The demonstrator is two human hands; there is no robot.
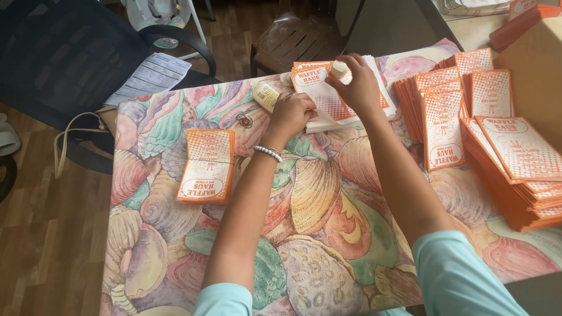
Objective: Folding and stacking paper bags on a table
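My left hand (291, 114) grips a pale yellow glue stick tube (266, 95) and rests on the edge of an orange-and-white printed paper sleeve (319, 93) lying on a small pile at the far middle of the table. My right hand (357, 85) pinches the tube's small cream cap (339, 69) above that same pile. A pearl bracelet (268, 153) circles my left wrist.
A bundle of orange sleeves (208, 165) lies at the left of the shell-patterned tablecloth (316, 234). Tall stacks of the same sleeves (468, 111) crowd the right side beside a cardboard box (535, 76). A ring (244, 121) lies near my left hand. Black office chair (70, 52), brown chair (290, 38) behind.
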